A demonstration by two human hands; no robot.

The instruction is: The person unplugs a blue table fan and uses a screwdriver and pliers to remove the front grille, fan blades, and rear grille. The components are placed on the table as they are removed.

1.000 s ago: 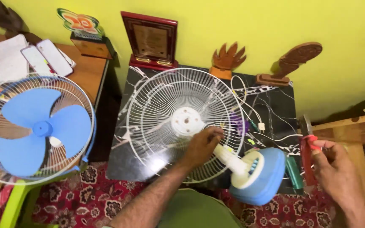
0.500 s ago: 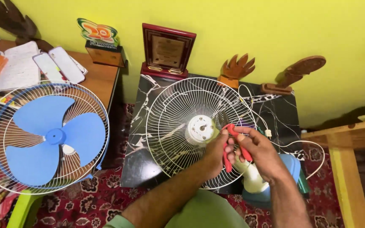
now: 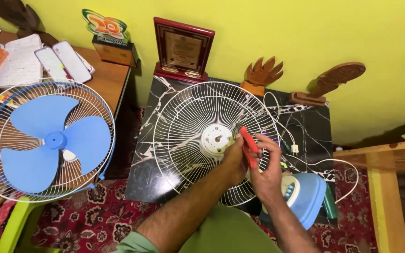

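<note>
A white wire fan guard lies on a black marble tabletop, with the round white motor hub at its middle. My right hand grips red-handled pliers, whose metal jaws point at the hub's right edge. My left hand rests on the guard just below the hub and touches the pliers' handles. The fan's white neck and blue base lie tilted to the right of my hands.
A second fan with blue blades stands at the left on a green stool. A white cord with plug loops over the tabletop. A framed plaque and wooden trophies line the yellow wall. A wooden frame stands at right.
My right hand has carried the pliers from the far right in to the hub. My left hand has stayed on the guard by the hub. The view has shifted a little.
</note>
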